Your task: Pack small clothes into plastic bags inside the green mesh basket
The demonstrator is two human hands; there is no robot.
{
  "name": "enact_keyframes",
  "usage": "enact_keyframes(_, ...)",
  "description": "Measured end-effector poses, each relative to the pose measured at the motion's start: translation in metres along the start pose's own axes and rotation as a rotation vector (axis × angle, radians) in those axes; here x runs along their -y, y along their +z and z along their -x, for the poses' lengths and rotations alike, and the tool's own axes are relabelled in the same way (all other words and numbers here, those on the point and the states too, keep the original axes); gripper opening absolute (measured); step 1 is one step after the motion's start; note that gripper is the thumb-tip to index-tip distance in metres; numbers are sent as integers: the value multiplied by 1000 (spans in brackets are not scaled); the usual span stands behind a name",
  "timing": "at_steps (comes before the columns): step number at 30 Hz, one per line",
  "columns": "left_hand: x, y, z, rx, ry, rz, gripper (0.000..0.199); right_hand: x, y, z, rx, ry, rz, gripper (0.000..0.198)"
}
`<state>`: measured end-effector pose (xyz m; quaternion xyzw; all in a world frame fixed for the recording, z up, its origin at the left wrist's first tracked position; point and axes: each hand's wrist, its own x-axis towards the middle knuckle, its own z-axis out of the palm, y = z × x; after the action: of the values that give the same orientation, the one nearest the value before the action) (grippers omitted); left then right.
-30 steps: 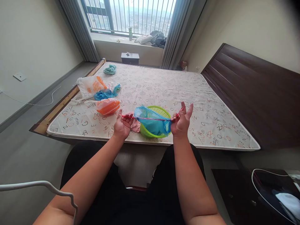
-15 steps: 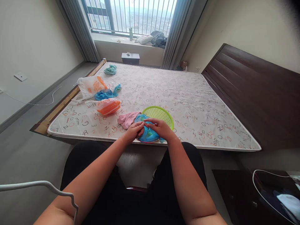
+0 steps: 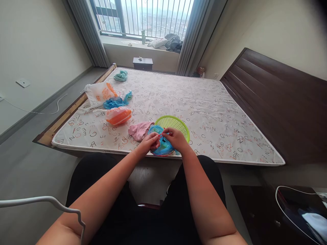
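Close together at the mattress edge, both my hands pinch one thin red thing [image 3: 160, 135], too small to name for certain. My left hand [image 3: 150, 141] has its fingers closed on the near end. My right hand [image 3: 176, 139] pinches the other end between thumb and fingertips. Under them lies a bunched blue plastic bag [image 3: 165, 149], partly hidden by the hands. Behind my right hand, a lime-green plastic basket [image 3: 176, 121] rests on the mattress. A pink cloth [image 3: 139, 130] lies crumpled left of the bag.
On the left of the lettered mattress [image 3: 214, 119] lie an orange-and-white bag [image 3: 119, 116], a blue bag [image 3: 112, 102], a clear bag with orange print [image 3: 98, 93] and a teal bundle [image 3: 121, 76]. The dark headboard [image 3: 276, 92] rises at right. A white cable [image 3: 51, 200] crosses near my left arm.
My right hand's fingers have drawn in from a flatter reach to a pinch. The red thing now shows stretched between both hands. The bags, basket and cloth have stayed put.
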<state>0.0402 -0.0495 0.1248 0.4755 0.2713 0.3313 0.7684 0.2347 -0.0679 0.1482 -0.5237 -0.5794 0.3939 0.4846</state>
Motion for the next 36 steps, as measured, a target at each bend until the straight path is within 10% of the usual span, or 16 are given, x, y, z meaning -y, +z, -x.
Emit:
enact_keyframes(7,1,2,0,103,-68,-220,42,-5,1,-4,-207,-4,-80,15)
enact_keyframes(11,14,3,-6,-110,11,-302,41,3,8,-3,-257,22,-258,25)
enact_keyframes(18,20,8,-8,-45,-101,41,46,8,13,0,219,128,-164,20)
enact_keyframes(36,15,8,-10,-235,31,111,49,18,5,9,358,193,-230,28)
